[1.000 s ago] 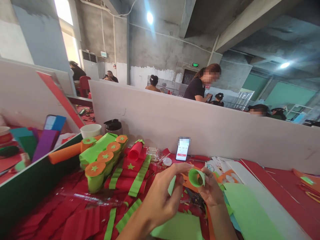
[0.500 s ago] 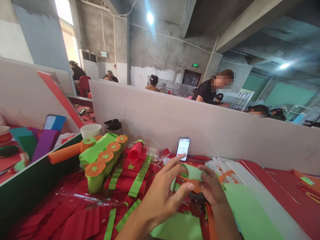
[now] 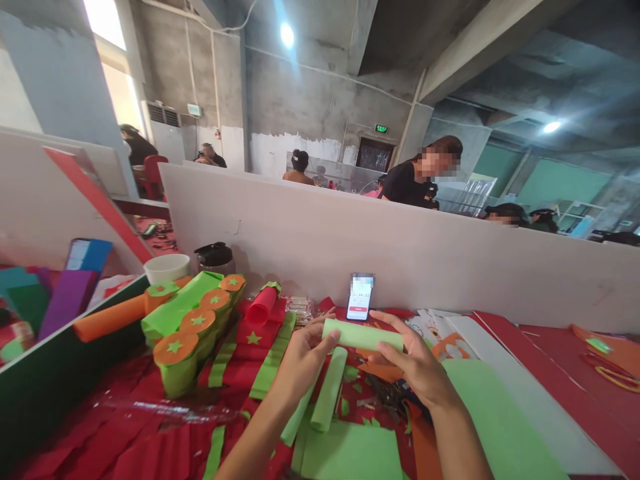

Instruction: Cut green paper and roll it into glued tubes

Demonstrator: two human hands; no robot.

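A light-green paper roll (image 3: pixel 361 335) is held level between my two hands, above the cluttered table. My left hand (image 3: pixel 311 350) pinches its left end, and my right hand (image 3: pixel 407 353) grips the right end with thumb and fingers. Below it, another green paper tube (image 3: pixel 329 390) lies slanted, with a second tube partly hidden beside it. Under those rests a stack of green paper sheets (image 3: pixel 353 453). Green scraps lie to the right of the tubes, near a dark object (image 3: pixel 393 395) whose kind I cannot make out.
Green-and-orange paper cylinders with stars (image 3: pixel 176 363) stand at left, beside a red paper piece (image 3: pixel 254 333). A phone (image 3: pixel 361 298) leans against the white partition (image 3: pixel 280 233). A white cup (image 3: pixel 167 268) and dark-lidded bottle (image 3: pixel 214 257) stand behind. People are beyond the partition.
My left hand has closed onto the left end of the green paper, which now shows as a level roll between both hands. The view has shifted slightly right.
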